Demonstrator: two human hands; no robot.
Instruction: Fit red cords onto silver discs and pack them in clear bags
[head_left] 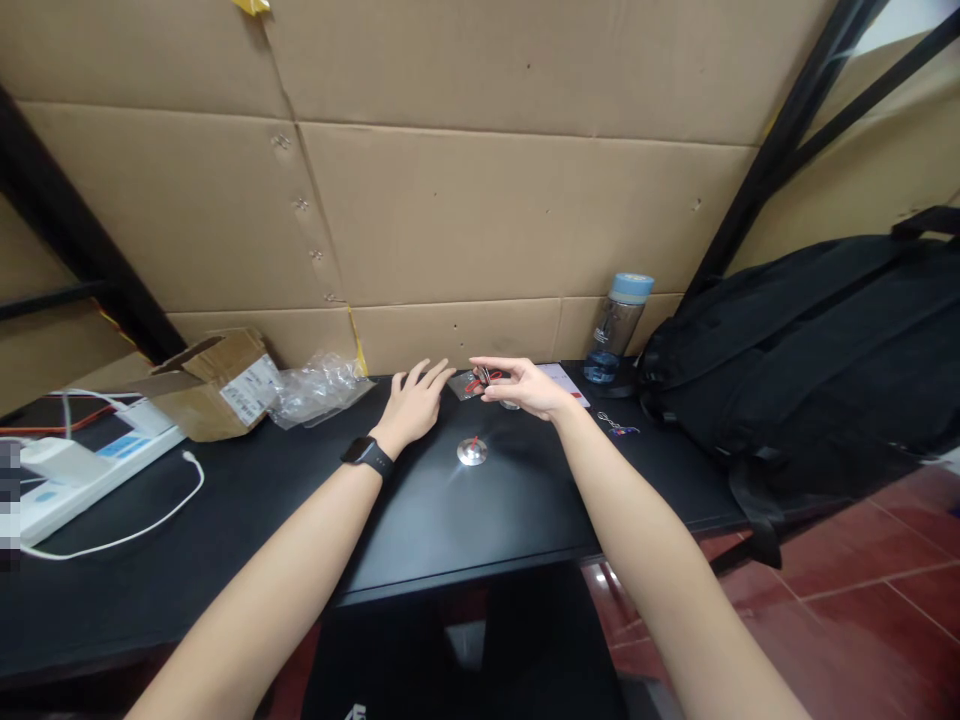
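Note:
My left hand [414, 405], with a dark smartwatch on the wrist, lies over the far part of the desk with its fingers spread and nothing in it. Between the thumb and fingers of my right hand [529, 388] is a small shiny object [485, 378], mostly covered by the fingers; its kind is unclear. Just behind it lies a small clear plastic bag [463, 388] with something red by it. On the desk between my forearms sits a shiny round metal disc [472, 455], domed, with a red strip at its centre. A small clear round item [511, 405] is partly hidden under my right hand.
Left on the black desk [480, 540] are a white power strip [90, 490] with a cable, an opened cardboard box [217, 385] and crumpled clear plastic [322, 390]. Right are a blue-lidded water bottle [616, 325], a keychain [619, 424], a printed card [566, 380] and a black backpack [817, 350].

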